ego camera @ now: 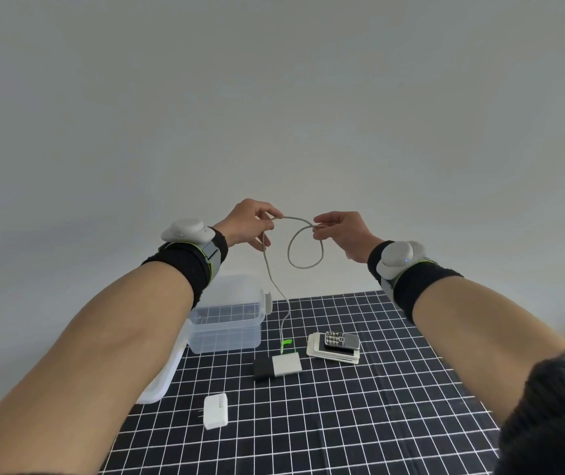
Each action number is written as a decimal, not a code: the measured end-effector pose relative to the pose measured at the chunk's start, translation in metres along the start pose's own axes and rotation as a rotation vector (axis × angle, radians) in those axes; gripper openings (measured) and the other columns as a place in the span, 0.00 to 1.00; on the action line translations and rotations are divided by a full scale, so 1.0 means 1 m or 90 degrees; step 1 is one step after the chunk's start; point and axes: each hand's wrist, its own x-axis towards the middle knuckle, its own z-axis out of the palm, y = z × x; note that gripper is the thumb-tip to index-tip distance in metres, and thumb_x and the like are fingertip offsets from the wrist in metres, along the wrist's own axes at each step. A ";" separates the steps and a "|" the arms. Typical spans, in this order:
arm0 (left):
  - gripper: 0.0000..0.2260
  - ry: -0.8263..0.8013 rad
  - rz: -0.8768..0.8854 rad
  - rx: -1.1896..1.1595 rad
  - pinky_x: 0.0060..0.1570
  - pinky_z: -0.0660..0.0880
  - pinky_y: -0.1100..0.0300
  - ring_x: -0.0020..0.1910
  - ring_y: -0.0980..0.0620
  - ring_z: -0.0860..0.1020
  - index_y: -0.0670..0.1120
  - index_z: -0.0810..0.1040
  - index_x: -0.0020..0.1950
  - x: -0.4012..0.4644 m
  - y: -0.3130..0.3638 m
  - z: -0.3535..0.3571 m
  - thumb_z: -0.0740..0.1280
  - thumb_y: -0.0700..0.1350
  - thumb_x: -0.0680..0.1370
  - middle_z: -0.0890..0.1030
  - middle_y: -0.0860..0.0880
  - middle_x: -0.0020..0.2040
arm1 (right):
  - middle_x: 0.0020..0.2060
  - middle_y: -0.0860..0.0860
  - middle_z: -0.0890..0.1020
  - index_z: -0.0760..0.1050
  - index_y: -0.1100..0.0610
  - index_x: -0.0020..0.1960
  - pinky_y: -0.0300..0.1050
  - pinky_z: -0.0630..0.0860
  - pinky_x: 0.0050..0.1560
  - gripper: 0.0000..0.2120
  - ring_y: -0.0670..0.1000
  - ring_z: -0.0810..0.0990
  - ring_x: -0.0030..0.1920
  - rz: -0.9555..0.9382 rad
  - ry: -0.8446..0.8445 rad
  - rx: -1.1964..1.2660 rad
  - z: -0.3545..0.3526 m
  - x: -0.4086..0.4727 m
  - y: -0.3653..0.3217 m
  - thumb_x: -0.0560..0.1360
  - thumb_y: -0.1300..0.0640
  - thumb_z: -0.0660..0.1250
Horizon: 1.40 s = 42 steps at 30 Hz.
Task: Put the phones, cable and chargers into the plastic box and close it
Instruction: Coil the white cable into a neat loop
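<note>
Head view: left hand (246, 222) and right hand (337, 231) each pinch the cable (305, 245) above the worktop (377, 406), forming a loop, probably to fit the open plastic box (226, 323).

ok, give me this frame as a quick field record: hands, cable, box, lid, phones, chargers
left hand: pinching cable, raised above the table
right hand: pinching cable where one loop crosses
cable: one loop formed, tail hanging to its green-tagged end by the chargers
plastic box: open, nothing visible inside
lid: off, beside box, partly hidden by left forearm
phones: stacked on mat, outside box
chargers: three on mat, white, black, grey
</note>
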 end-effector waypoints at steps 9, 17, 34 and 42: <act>0.09 -0.001 -0.040 0.000 0.38 0.83 0.47 0.40 0.42 0.85 0.40 0.80 0.56 0.001 -0.006 -0.006 0.64 0.35 0.78 0.80 0.42 0.51 | 0.25 0.45 0.75 0.82 0.66 0.53 0.29 0.60 0.19 0.10 0.40 0.64 0.19 -0.002 0.003 -0.136 0.008 -0.009 -0.007 0.73 0.63 0.72; 0.12 -0.036 -0.011 0.126 0.49 0.79 0.55 0.41 0.51 0.80 0.40 0.84 0.43 0.008 -0.015 0.000 0.69 0.48 0.77 0.84 0.45 0.44 | 0.14 0.40 0.65 0.82 0.64 0.52 0.29 0.56 0.16 0.10 0.42 0.61 0.15 -0.022 -0.003 -0.157 0.007 -0.010 -0.020 0.75 0.60 0.71; 0.07 -0.031 -0.016 0.025 0.43 0.83 0.52 0.39 0.43 0.85 0.34 0.84 0.46 0.009 0.006 -0.002 0.71 0.39 0.75 0.85 0.36 0.42 | 0.33 0.51 0.78 0.83 0.60 0.44 0.39 0.72 0.36 0.05 0.49 0.73 0.32 -0.030 0.017 -0.114 -0.001 0.015 -0.005 0.76 0.60 0.69; 0.07 -0.019 -0.034 0.017 0.41 0.83 0.52 0.38 0.42 0.85 0.33 0.83 0.48 0.009 0.011 -0.006 0.71 0.37 0.75 0.84 0.35 0.41 | 0.35 0.53 0.78 0.82 0.63 0.47 0.42 0.76 0.38 0.05 0.51 0.74 0.34 -0.028 -0.018 -0.024 -0.003 0.014 -0.003 0.74 0.61 0.73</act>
